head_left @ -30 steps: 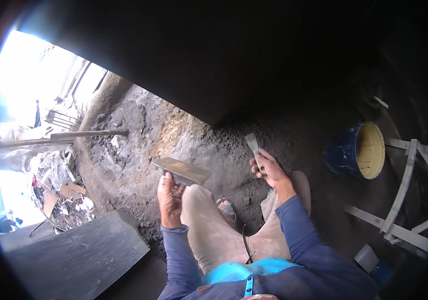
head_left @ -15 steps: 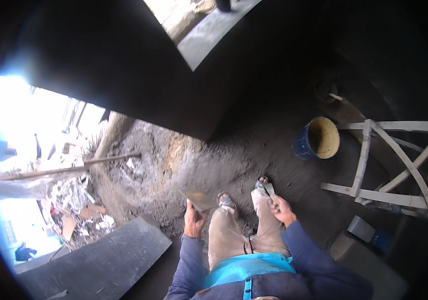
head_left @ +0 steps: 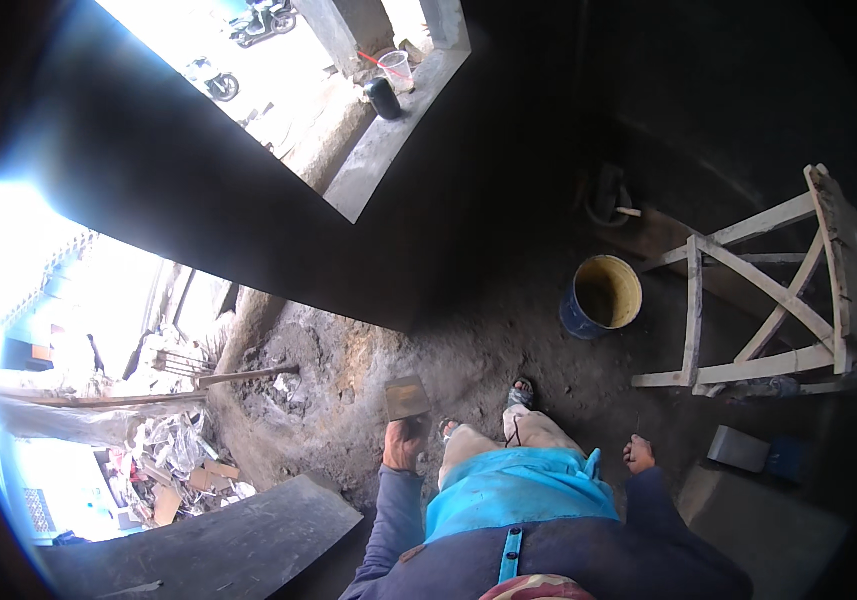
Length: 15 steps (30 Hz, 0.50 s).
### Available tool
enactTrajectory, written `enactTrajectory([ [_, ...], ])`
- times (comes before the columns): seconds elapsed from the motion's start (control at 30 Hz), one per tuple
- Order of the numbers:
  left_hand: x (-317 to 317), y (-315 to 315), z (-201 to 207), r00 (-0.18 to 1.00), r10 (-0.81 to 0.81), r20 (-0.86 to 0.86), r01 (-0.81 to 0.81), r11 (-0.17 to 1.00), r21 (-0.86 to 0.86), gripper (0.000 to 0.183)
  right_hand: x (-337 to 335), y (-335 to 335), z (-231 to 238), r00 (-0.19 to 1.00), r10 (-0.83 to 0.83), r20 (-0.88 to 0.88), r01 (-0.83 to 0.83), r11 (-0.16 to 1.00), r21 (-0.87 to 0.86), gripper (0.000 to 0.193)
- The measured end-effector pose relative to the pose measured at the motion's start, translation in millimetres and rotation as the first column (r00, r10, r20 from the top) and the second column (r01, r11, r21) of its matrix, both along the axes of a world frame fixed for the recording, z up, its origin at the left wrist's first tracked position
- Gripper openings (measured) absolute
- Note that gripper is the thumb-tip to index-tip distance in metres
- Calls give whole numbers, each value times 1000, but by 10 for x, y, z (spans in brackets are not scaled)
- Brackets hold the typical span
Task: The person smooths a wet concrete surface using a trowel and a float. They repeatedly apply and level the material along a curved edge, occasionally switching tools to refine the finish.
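My left hand [head_left: 406,445] is closed on a small rectangular plastering board [head_left: 408,398], greyish-brown and flat, held out in front of my left leg. Over to the right of my legs, my right hand [head_left: 639,454] is closed around a slim tool [head_left: 636,424]. Only a thin dark edge of it shows above the fist, and I cannot make out its kind. Both hands are apart from each other. I am wearing sandals, and dirt floor [head_left: 479,365] lies underfoot.
A blue bucket [head_left: 571,310] with a yellowish inside stands ahead to the right, near a wooden trestle [head_left: 694,310]. A dark slab [head_left: 239,540] lies at lower left, rubble [head_left: 174,470] beyond it. A plastic cup [head_left: 396,68] and black container [head_left: 383,99] sit on a ledge [head_left: 359,185].
My right hand has moved right, away from my knee. The left hand still holds the board, now turned more upright. My view has shifted, showing more of the ledge and parked motorbikes outside.
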<state>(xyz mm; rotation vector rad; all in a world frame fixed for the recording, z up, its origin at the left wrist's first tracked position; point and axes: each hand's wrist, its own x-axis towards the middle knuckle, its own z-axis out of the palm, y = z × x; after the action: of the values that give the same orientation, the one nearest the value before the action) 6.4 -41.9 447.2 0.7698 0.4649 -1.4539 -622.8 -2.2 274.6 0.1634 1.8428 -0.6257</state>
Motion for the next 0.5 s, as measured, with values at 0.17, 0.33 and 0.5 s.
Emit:
enactTrajectory([
  [0.17,-447,-151,85,993,-89,74,98,987,-125,13,-74,107,-108,987,146,64,-139,986,-97,29],
  [0.33,-778,-819,457,981,-194,17,194,967,-166,15,469,-460,205,975,220,17,-215,965,-149,24],
  [0.5,-1125,-1537,705,936,-335,-112,312,933,-181,18,691,-786,519,974,118,194,-46,939,-341,27],
])
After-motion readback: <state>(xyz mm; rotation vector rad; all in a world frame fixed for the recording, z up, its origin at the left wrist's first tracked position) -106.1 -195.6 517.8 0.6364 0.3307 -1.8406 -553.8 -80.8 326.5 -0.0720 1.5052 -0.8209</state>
